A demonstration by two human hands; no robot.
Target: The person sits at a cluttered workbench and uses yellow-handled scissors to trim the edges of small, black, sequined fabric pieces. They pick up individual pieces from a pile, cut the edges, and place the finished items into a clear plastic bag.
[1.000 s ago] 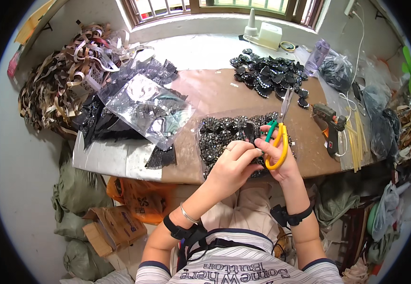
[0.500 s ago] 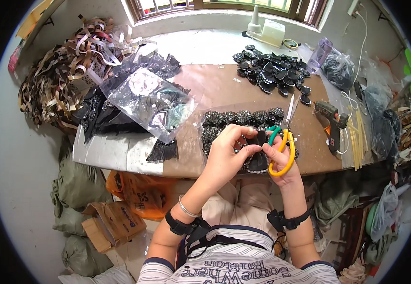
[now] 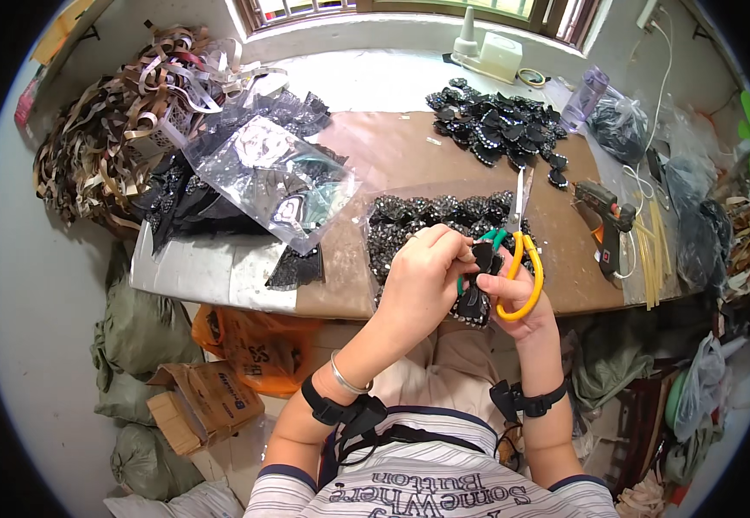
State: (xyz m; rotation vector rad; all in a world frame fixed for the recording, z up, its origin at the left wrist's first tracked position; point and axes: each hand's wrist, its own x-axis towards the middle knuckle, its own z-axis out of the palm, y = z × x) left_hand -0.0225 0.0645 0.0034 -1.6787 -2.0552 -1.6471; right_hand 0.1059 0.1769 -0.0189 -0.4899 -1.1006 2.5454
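Your left hand (image 3: pixel 427 268) and right hand (image 3: pixel 519 289) pinch the black bow (image 3: pixel 473 304); looped scissors (image 3: pixel 516 233) ride the right, probably freeing fingertips.

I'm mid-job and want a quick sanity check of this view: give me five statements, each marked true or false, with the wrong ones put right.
1. The scissors have one green and one yellow handle. True.
2. The left hand holds the scissors. False: they are in the right hand.
3. Both hands are at a small black piece. True.
4. The glue gun lies to the left of both hands. False: the glue gun lies to their right.
5. A clear plastic packet lies to the left of the hands. True.
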